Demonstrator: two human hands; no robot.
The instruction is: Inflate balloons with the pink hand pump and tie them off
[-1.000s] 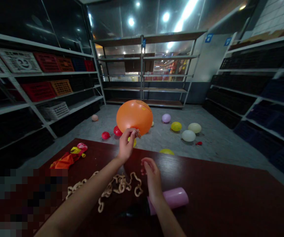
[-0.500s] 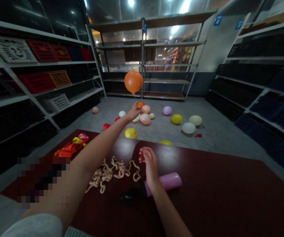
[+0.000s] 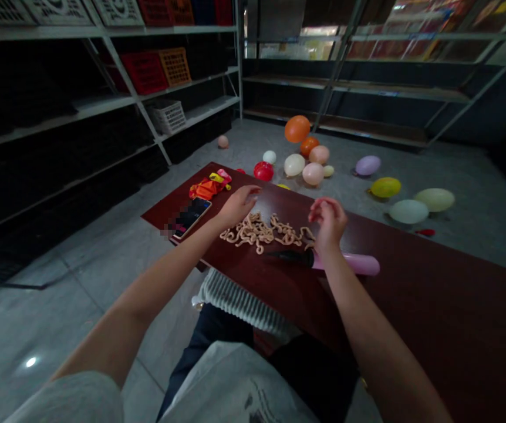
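My left hand (image 3: 240, 205) hovers over the dark red table (image 3: 420, 264), fingers stretched out and nothing in them. Below it lies a tangle of beige, twisted, cord-like strands (image 3: 253, 229). To its left is a heap of flat orange, yellow and pink balloons (image 3: 209, 187), with a phone (image 3: 194, 216) in front of the heap. My right hand (image 3: 330, 222) is raised with loosely bent fingers apart, holding nothing. Under its wrist rests a hand pump with a pink barrel (image 3: 361, 264) and black nozzle. Beyond the table an orange balloon (image 3: 297, 128) appears above other balloons.
Several inflated balloons lie on the grey floor, among them a purple one (image 3: 368, 165), a yellow one (image 3: 385, 188) and a red one (image 3: 263, 171). Metal shelves (image 3: 116, 106) with plastic crates stand left; another rack (image 3: 394, 91) spans the back. A ribbed grey-white cushion (image 3: 244, 302) is at the table's near edge.
The view has tilted down and turned left. My left hand has drawn back from its reach beyond the table. The orange balloon has dropped from mid-air towards the floor balloons.
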